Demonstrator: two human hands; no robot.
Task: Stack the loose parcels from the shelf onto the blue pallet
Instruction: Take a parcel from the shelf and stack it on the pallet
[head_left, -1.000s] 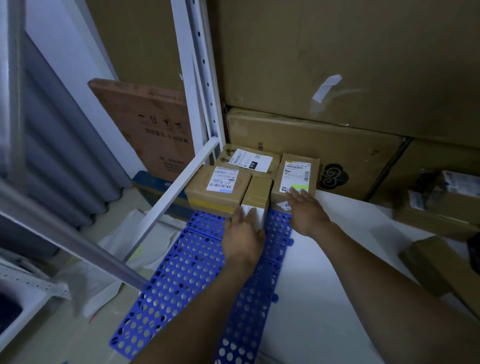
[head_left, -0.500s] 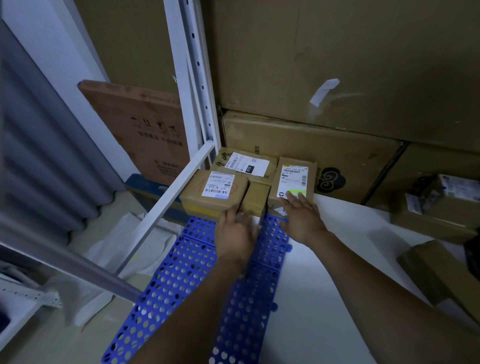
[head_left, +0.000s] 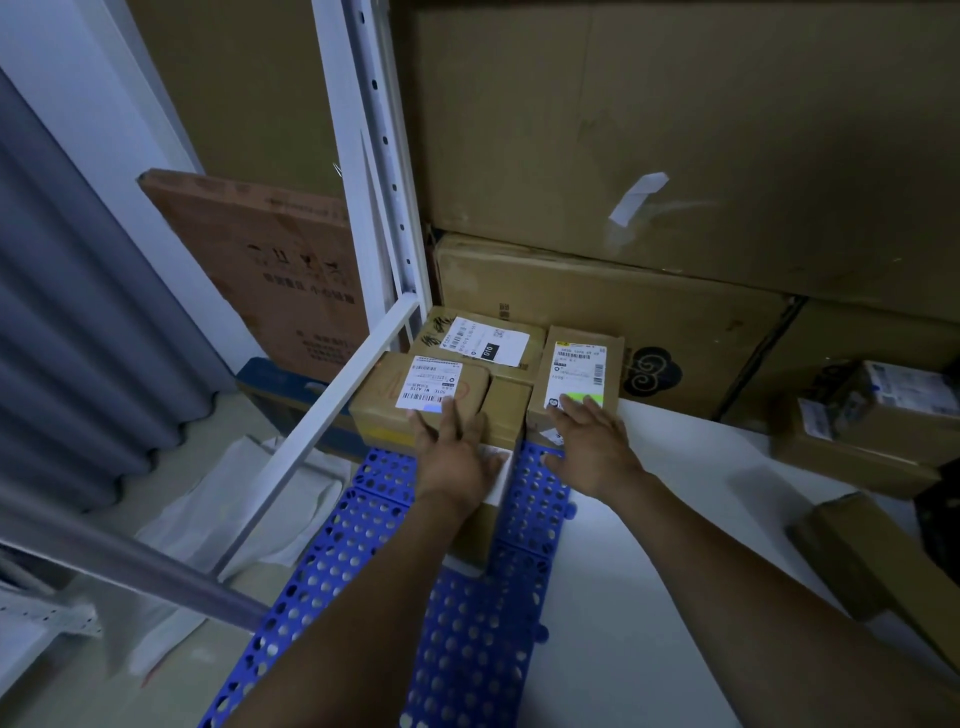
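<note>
A blue perforated pallet (head_left: 363, 561) lies on the white shelf surface. At its far end sit several brown labelled parcels: a left one (head_left: 384, 410), a rear one (head_left: 478, 338), a narrow middle one (head_left: 509, 410) and a right one (head_left: 576, 364) with a green patch on its label. A white-topped box (head_left: 488, 525) lies on the pallet under my left hand. My left hand (head_left: 454, 452) rests flat, fingers straight, on the left parcel's near edge and that box. My right hand (head_left: 587, 441) presses flat against the right parcel's near end.
Big cardboard cartons (head_left: 623, 156) stand stacked behind the parcels. A white shelf upright (head_left: 374, 182) and a slanted rail (head_left: 322, 421) border the pallet's left. More loose parcels (head_left: 872, 415) and a long flat carton (head_left: 883, 566) lie at the right.
My left hand has slid forward from the white-topped box onto the left parcel's edge. My right hand has stayed at the right parcel. The view has moved closer.
</note>
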